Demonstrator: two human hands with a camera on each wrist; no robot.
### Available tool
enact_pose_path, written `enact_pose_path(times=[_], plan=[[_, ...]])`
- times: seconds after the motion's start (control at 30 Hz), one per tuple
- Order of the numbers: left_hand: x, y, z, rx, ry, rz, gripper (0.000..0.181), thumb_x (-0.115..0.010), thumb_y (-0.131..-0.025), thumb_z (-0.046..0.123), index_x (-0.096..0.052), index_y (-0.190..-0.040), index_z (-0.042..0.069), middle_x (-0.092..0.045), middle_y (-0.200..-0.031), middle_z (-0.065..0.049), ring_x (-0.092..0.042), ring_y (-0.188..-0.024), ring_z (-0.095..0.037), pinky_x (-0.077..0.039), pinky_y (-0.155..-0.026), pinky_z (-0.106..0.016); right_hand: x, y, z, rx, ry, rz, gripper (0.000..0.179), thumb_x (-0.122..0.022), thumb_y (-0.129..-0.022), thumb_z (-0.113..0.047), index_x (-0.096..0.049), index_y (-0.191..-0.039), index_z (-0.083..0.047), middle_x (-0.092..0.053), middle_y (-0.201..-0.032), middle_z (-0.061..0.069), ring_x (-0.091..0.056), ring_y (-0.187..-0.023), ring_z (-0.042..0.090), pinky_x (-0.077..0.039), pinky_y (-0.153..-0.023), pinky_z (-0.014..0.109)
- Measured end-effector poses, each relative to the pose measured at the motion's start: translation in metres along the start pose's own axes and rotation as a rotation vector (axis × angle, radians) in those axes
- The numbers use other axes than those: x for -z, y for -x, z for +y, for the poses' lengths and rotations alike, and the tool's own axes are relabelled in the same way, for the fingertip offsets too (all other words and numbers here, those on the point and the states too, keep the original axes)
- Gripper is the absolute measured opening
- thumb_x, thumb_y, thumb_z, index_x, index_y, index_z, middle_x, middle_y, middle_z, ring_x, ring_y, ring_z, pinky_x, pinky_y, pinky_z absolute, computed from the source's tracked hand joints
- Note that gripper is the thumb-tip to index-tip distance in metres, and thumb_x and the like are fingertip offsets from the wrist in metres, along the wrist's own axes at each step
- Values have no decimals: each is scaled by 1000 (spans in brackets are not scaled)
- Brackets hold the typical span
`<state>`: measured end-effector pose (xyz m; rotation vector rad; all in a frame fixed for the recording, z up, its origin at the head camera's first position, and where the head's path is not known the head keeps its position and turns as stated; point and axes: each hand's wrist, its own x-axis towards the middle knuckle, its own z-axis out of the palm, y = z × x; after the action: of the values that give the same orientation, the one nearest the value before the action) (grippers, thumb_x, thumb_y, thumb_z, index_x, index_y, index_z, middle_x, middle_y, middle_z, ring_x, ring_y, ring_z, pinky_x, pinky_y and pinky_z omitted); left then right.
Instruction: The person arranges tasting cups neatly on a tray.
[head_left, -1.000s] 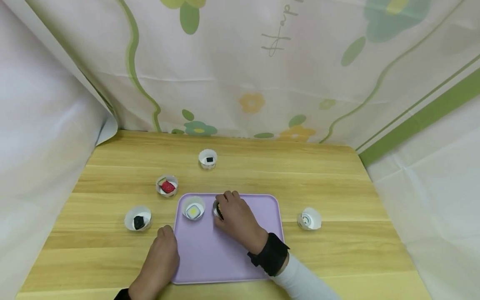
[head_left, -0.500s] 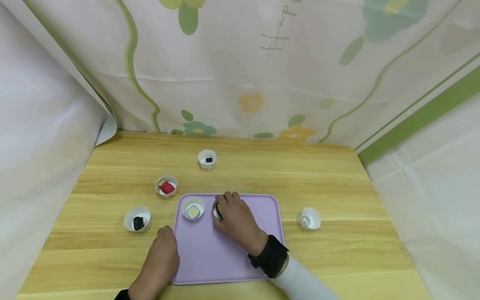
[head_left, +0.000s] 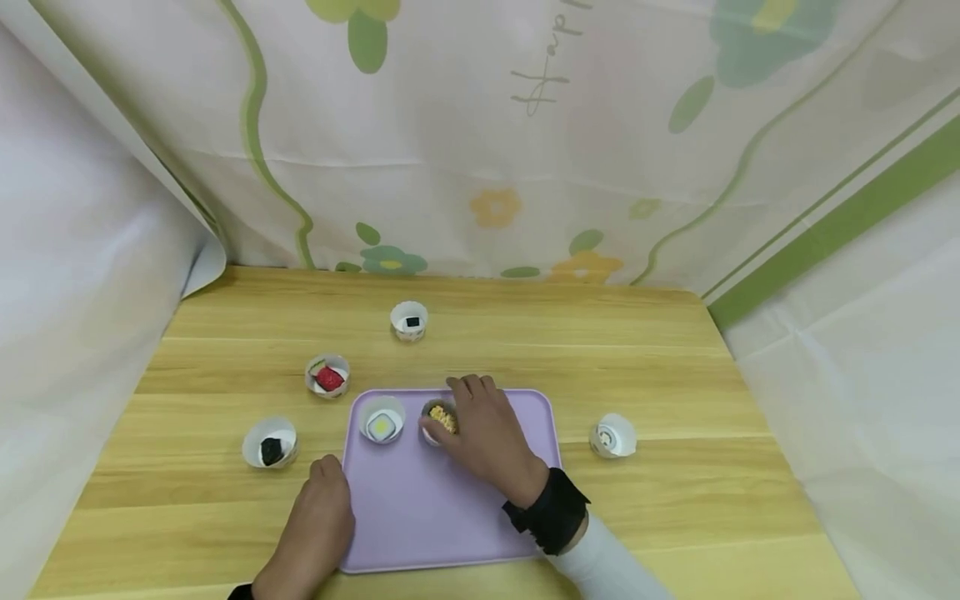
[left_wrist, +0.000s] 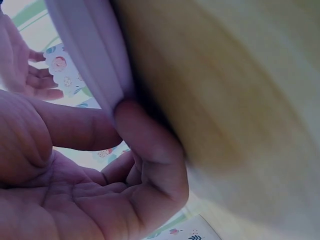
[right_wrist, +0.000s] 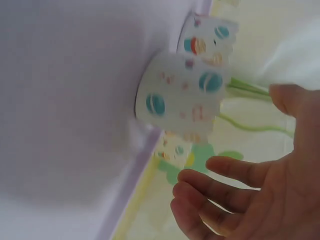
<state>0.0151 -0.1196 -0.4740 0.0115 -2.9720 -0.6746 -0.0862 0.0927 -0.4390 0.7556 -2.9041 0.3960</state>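
Note:
My left hand (head_left: 318, 517) pinches the left edge of a lilac tray (head_left: 435, 517) between thumb and bent index finger, as the left wrist view shows. Above the tray, my right hand (head_left: 491, 437) is beside a small paper cup (right_wrist: 175, 95) with a scalloped rim and printed pictures. Its fingers are spread and apart from the cup in the right wrist view. Yellow crumbly pieces (head_left: 441, 417) fill this cup, partly covered by the thumb. To its left on the tray stands another cup (head_left: 366, 412), holding a rounded white square with a yellow centre.
Left of the tray are a cup (head_left: 251, 446) with a black lump and a cup (head_left: 343, 367) with a red piece. Behind the tray stands a cup (head_left: 408, 335) with a small black square; a further cup (head_left: 626, 433) is at the right. A patterned cloth (head_left: 450, 125) hangs behind the table.
My right hand has let go of the cup and drawn slightly right, its fingers opening and uncovering the yellow pieces. My left hand keeps its hold on the tray.

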Motion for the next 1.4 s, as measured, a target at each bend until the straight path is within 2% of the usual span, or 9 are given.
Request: enact_pose_path(times=[0.17, 0.37, 0.57, 0.73, 0.87, 1.13, 1.4], plan=[[1, -1, -1, -4, -7, 23, 13, -48, -77, -14, -42, -89, -16, -41, -74, -18, -45, -55, -26, -45, -50, -45, 12, -2, 10, -71, -9, 0, 77, -34, -94, -65, -55, -130, -1, -60, -123, 14, -52, -115, 29, -43, -97, 43], [2, 0, -1, -3, -13, -6, 13, -49, -78, -14, -43, -89, -16, -41, -74, -18, -45, -55, -25, -45, -50, -44, 24, 8, 32, -155, 37, 31, 66, -44, -94, -56, -58, -128, -1, -60, -122, 15, -53, -113, 31, -45, -90, 47], [2, 3, -2, 9, -4, -27, 16, -49, -76, -14, -43, -90, -17, -41, -75, -19, -45, -56, -26, -46, -51, -44, 35, 31, 67, -302, 84, 56, 57, -57, -90, -45, -61, -124, 1, -61, -119, 19, -52, -109, 37, -43, -83, 50], [3, 4, -3, 25, 10, -44, 18, -49, -76, -14, -42, -92, -18, -42, -77, -21, -47, -57, -26, -47, -53, -45, 47, 57, 97, -405, 114, 44, 61, -63, -87, -41, -58, -125, 6, -57, -121, 27, -50, -110, 47, -44, -81, 58], [2, 4, -3, 25, 7, -48, 17, -48, -77, -14, -42, -93, -19, -42, -77, -21, -47, -58, -27, -47, -54, -46, 53, 78, 113, -481, 97, 25, 65, -65, -86, -39, -54, -126, 10, -53, -123, 33, -46, -112, 52, -42, -80, 63], [0, 4, -2, -20, -14, -12, 16, -49, -76, -14, -42, -90, -18, -41, -74, -20, -45, -56, -25, -45, -50, -43, 55, 102, 130, -567, 91, -17, 69, -66, -84, -38, -50, -127, 14, -49, -122, 37, -45, -108, 54, -46, -73, 64], [-1, 2, -1, -56, -22, 33, 16, -50, -75, -14, -42, -88, -18, -40, -73, -18, -44, -54, -24, -44, -49, -43, 51, 108, 135, -619, 29, -56, 68, -67, -83, -35, -48, -128, 13, -48, -121, 34, -47, -103, 46, -50, -67, 52]])
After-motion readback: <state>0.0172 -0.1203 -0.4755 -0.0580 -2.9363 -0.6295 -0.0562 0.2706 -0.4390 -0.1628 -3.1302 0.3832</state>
